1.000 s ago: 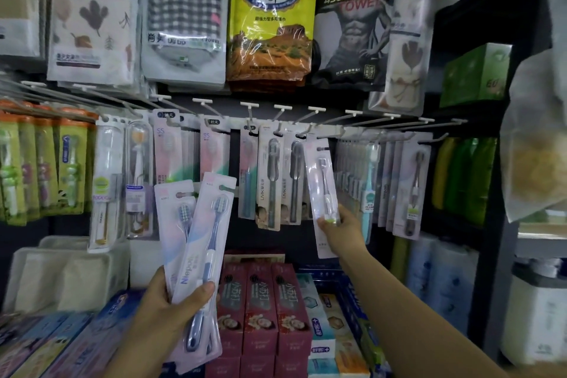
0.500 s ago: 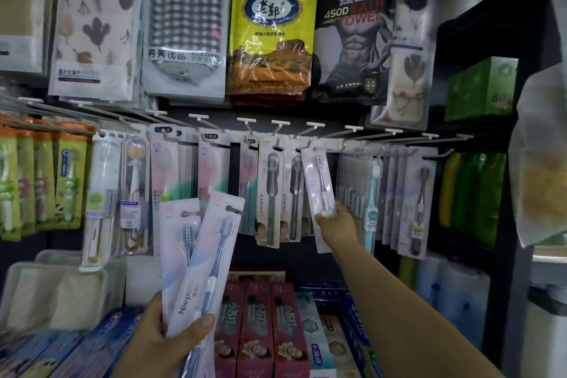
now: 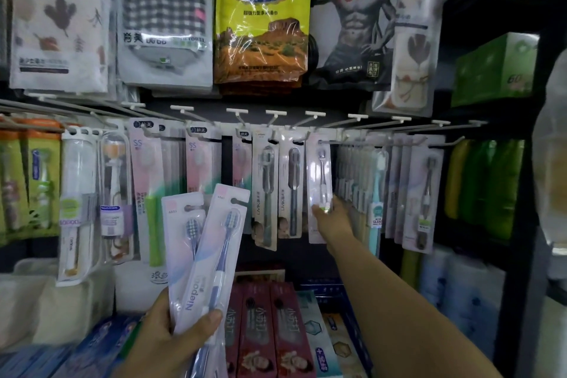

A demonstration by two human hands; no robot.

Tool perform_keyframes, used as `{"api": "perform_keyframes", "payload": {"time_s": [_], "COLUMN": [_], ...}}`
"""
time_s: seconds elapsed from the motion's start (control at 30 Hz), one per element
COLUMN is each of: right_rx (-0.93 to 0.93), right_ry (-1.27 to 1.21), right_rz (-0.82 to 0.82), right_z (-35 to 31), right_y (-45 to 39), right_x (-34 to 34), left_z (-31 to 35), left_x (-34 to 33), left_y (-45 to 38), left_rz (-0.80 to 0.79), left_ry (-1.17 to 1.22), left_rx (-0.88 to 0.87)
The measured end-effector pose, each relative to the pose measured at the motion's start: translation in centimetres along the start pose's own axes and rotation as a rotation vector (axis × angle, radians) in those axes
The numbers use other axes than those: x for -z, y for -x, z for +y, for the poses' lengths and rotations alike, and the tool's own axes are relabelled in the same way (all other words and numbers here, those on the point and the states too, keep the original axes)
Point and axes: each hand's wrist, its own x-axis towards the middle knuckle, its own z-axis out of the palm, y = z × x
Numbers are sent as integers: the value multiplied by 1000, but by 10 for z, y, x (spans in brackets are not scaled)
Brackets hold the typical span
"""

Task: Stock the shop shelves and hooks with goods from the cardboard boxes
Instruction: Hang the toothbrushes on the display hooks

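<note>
My left hand point(image 3: 165, 337) grips two white Niepon toothbrush packs point(image 3: 208, 255) by their lower ends, fanned upward in front of the hook rail. My right hand point(image 3: 333, 218) reaches forward and pinches the lower part of a clear toothbrush pack point(image 3: 319, 181). That pack hangs upright with its top at a hook point(image 3: 320, 142) in the middle of the rail, between the grey-brush packs point(image 3: 277, 190) and a dense row of packs to the right.
Towel and cloth packs point(image 3: 260, 18) hang above the rail. Red toothpaste boxes point(image 3: 260, 328) stand on the shelf below. Green packs point(image 3: 27, 181) hang at far left. Green bottles point(image 3: 484, 187) and a black shelf upright point(image 3: 527, 193) are at right.
My right hand has lifted the clear pack from tilted to upright, bringing its top up to the hook rail. My left hand with the two packs has stayed roughly in place.
</note>
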Motion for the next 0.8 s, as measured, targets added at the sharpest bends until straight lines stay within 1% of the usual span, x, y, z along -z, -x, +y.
{"api": "perform_keyframes", "payload": {"time_s": [0.07, 0.17, 0.23, 0.3, 0.33, 0.37, 0.4, 0.5, 0.53, 0.6, 0.67, 0.73, 0.8], "right_rx": [-27, -97, -113, -30, 43, 115, 156, 169, 171, 151, 153, 151, 110], "right_ry": [29, 138, 216, 269, 257, 224, 179, 53, 24, -39, -53, -29, -35], "right_rz": [-17, -21, -22, 33, 60, 49, -16, -335, -404, -444, -427, -432, -449], "right_z": [-4, -2, 7, 16, 19, 21, 20, 14, 12, 10, 8, 6, 4], "right_y": [-3, 0, 9, 35, 55, 75, 98, 153, 164, 174, 176, 174, 173], "right_x": [-2, -5, -7, -11, -13, -15, -18, -25, -26, -27, -23, -14, -5], "left_z": [0, -2, -4, -4, -3, -4, -3, -5, -5, -5, -4, -5, -5], "left_x": [-3, -7, -8, -10, -13, -16, -21, -35, -38, -45, -50, -53, -55], "left_y": [-3, -7, -7, -5, -4, -5, -4, -6, -6, -3, 0, 3, 2], "left_rz": [-21, -27, 17, 56, 66, 70, 79, 77, 75, 63, 67, 77, 84], "left_ry": [-6, -12, 20, 54, 66, 71, 63, 12, 1, 15, -7, -62, -67], "left_rx": [8, 60, 116, 154, 166, 172, 176, 147, 139, 138, 159, 209, 267]}}
